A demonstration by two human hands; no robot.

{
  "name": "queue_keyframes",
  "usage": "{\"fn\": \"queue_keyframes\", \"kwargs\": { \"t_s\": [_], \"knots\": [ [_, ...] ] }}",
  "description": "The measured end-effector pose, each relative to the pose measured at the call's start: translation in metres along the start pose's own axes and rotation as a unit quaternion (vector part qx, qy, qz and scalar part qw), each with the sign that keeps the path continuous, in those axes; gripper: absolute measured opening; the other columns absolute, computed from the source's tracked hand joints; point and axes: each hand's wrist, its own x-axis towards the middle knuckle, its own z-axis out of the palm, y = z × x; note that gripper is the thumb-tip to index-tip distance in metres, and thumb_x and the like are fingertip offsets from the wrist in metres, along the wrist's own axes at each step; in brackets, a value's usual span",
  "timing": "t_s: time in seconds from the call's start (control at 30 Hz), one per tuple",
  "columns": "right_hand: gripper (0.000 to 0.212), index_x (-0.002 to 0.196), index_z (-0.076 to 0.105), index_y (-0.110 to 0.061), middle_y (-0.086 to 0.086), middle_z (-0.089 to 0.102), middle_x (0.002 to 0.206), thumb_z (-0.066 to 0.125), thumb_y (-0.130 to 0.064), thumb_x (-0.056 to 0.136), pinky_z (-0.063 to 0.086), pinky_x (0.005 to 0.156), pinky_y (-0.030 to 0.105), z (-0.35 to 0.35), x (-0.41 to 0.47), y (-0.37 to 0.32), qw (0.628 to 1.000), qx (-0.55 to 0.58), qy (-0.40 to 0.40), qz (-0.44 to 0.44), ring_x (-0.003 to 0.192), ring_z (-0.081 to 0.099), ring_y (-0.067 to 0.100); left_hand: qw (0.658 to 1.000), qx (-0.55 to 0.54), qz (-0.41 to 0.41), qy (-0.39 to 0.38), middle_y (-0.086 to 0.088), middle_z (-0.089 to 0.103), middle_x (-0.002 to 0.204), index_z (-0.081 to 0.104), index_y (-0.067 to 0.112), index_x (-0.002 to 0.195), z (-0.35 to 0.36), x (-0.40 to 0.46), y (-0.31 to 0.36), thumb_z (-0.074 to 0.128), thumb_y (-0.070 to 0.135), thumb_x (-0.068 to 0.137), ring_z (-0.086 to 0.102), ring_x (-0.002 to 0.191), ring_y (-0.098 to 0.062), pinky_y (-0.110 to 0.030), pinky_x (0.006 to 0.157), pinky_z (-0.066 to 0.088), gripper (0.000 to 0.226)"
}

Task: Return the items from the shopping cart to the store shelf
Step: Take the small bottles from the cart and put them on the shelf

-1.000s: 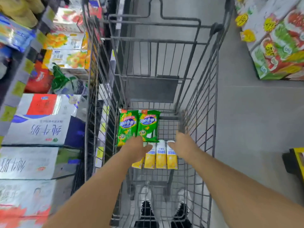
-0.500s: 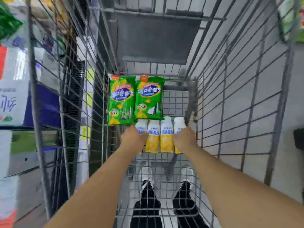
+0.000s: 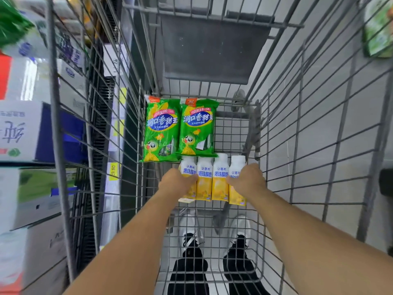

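Both my arms reach down into the grey wire shopping cart (image 3: 297, 145). On its floor lies a row of several yellow-and-white yogurt bottles (image 3: 212, 179). My left hand (image 3: 176, 182) grips the leftmost bottle and my right hand (image 3: 246, 177) grips the rightmost one, so the row is clasped from both ends. Just beyond the bottles lie two green snack packs (image 3: 180, 128) side by side, flat against the cart's far end.
The store shelf (image 3: 32, 133) with boxed milk cartons runs along the left, close to the cart's side. A yellow price tag (image 3: 113, 171) hangs on the shelf edge. Grey floor lies to the right. My shoes (image 3: 214, 262) show beneath the cart.
My head has dropped closer into the cart. Both hands moved from hovering above the bottles down onto the two ends of the row and closed on them.
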Motion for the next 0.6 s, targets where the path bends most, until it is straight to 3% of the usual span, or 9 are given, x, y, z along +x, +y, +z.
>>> {"fn": "queue_keyframes", "kwargs": {
  "t_s": [0.1, 0.13, 0.17, 0.23, 0.3, 0.4, 0.5, 0.57, 0.6],
  "knots": [
    [0.071, 0.124, 0.057, 0.000, 0.015, 0.053, 0.126, 0.076, -0.049, 0.077, 0.046, 0.094, 0.038, -0.006, -0.006, 0.000, 0.998, -0.048, -0.010, -0.024, 0.124, 0.046, 0.033, 0.991, -0.119, -0.029, -0.050, -0.012, 0.062, 0.111, 0.052, -0.004, 0.123, -0.007, -0.005, 0.003, 0.073, 0.049, 0.081, 0.063, 0.098, -0.031, -0.036, 0.085, 0.050, 0.071],
    [0.068, 0.122, 0.058, -0.001, 0.016, 0.054, 0.126, 0.076, -0.050, 0.077, 0.046, 0.093, 0.037, -0.009, -0.009, -0.003, 0.998, -0.055, -0.016, -0.030, 0.124, 0.046, 0.033, 0.984, -0.153, -0.051, -0.075, -0.012, 0.064, 0.116, 0.053, -0.003, 0.127, -0.010, -0.010, 0.004, 0.076, 0.053, 0.076, 0.065, 0.101, -0.031, -0.037, 0.085, 0.052, 0.079],
    [0.066, 0.121, 0.059, -0.002, 0.016, 0.055, 0.126, 0.075, -0.050, 0.077, 0.046, 0.093, 0.036, -0.014, -0.013, -0.007, 0.998, -0.056, -0.019, -0.036, 0.124, 0.047, 0.033, 0.975, -0.184, -0.065, -0.105, -0.013, 0.069, 0.109, 0.057, -0.003, 0.123, -0.013, -0.015, 0.005, 0.078, 0.051, 0.075, 0.071, 0.090, -0.028, -0.038, 0.078, 0.058, 0.076],
    [0.066, 0.122, 0.058, -0.002, 0.017, 0.055, 0.128, 0.074, -0.050, 0.079, 0.045, 0.095, 0.036, -0.024, -0.024, -0.017, 0.996, -0.060, -0.031, -0.052, 0.125, 0.047, 0.033, 0.962, -0.213, -0.079, -0.154, -0.012, 0.073, 0.080, 0.063, -0.003, 0.106, -0.019, -0.032, 0.003, 0.074, 0.033, 0.087, 0.071, 0.053, -0.019, -0.031, 0.047, 0.058, 0.042],
    [0.069, 0.123, 0.058, -0.002, 0.018, 0.056, 0.128, 0.074, -0.053, 0.079, 0.046, 0.091, 0.034, -0.042, -0.038, -0.026, 0.996, -0.052, -0.038, -0.064, 0.122, 0.051, 0.032, 0.962, -0.197, -0.077, -0.172, -0.010, 0.071, 0.071, 0.062, -0.001, 0.095, -0.025, -0.054, -0.001, 0.070, 0.022, 0.090, 0.065, 0.041, -0.014, -0.027, 0.038, 0.054, 0.025],
    [0.067, 0.118, 0.061, -0.003, 0.016, 0.059, 0.118, 0.077, -0.052, 0.076, 0.044, 0.080, 0.030, -0.081, -0.063, -0.038, 0.994, -0.026, -0.053, -0.092, 0.113, 0.057, 0.031, 0.967, -0.210, -0.024, -0.142, -0.008, 0.074, 0.079, 0.061, -0.001, 0.111, -0.043, -0.082, -0.001, 0.076, 0.028, 0.085, 0.068, 0.049, -0.012, -0.021, 0.045, 0.053, 0.041],
    [0.043, 0.095, 0.069, -0.007, 0.009, 0.062, 0.091, 0.079, -0.045, 0.077, 0.037, 0.068, 0.026, -0.135, -0.101, -0.052, 0.990, 0.014, -0.046, -0.131, 0.093, 0.062, 0.025, 0.971, -0.216, 0.045, -0.096, -0.007, 0.070, 0.088, 0.057, 0.002, 0.116, -0.078, -0.125, 0.017, 0.076, 0.018, 0.086, 0.062, 0.047, -0.006, -0.014, 0.036, 0.043, 0.039],
    [0.030, 0.075, 0.066, -0.015, 0.009, 0.067, 0.084, 0.083, -0.040, 0.074, 0.041, 0.066, 0.027, -0.170, -0.129, -0.061, 0.987, 0.056, -0.031, -0.150, 0.084, 0.064, 0.024, 0.968, -0.228, 0.087, -0.063, -0.007, 0.069, 0.096, 0.056, 0.006, 0.110, -0.104, -0.158, 0.034, 0.078, 0.015, 0.083, 0.065, 0.060, -0.011, -0.016, 0.041, 0.050, 0.037],
    [0.032, 0.073, 0.066, -0.015, 0.008, 0.069, 0.084, 0.085, -0.041, 0.071, 0.047, 0.069, 0.029, -0.185, -0.142, -0.067, 0.985, 0.073, -0.021, -0.158, 0.083, 0.066, 0.025, 0.964, -0.238, 0.111, -0.049, -0.008, 0.070, 0.099, 0.056, 0.007, 0.106, -0.116, -0.172, 0.042, 0.081, 0.015, 0.080, 0.068, 0.071, -0.016, -0.021, 0.051, 0.057, 0.037]
  ]
}}
